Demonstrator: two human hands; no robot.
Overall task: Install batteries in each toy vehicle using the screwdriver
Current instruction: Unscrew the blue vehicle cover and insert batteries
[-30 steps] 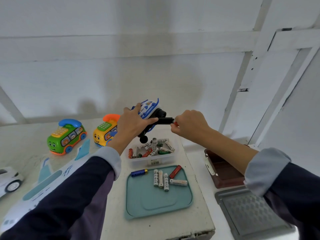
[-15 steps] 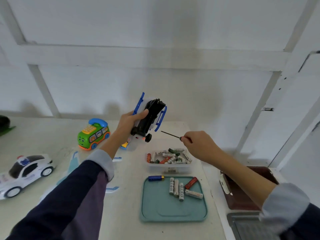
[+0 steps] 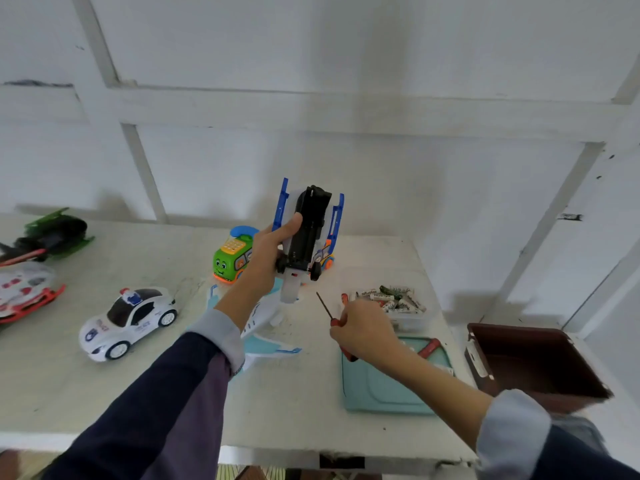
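Nearest, two dark sleeves reach over the white worktop (image 3: 277,410). The right hand (image 3: 363,332) is closed round a red-handled screwdriver (image 3: 332,322), shaft pointing up and left, tip in free air and clear of the toy above it. Under this hand lies a teal tray (image 3: 377,393); a red battery (image 3: 429,348) shows on it beside the wrist. To the right stands a brown box (image 3: 540,368).

The left hand (image 3: 266,258) grips a blue-and-white toy vehicle (image 3: 308,230), held off the worktop roughly upright, black underside toward the camera, thumb laid on that underside. Below the forearm lies a toy plane (image 3: 266,341).

Left of centre rests a white police car (image 3: 128,320). Beyond the right hand sits a clear tub (image 3: 412,322) holding loose batteries (image 3: 391,297).

Farther back, a green phone bus (image 3: 232,258) stands just behind the left hand. At far left lie a red-and-white toy (image 3: 27,292) and a green-and-black toy (image 3: 55,230), near the wall.
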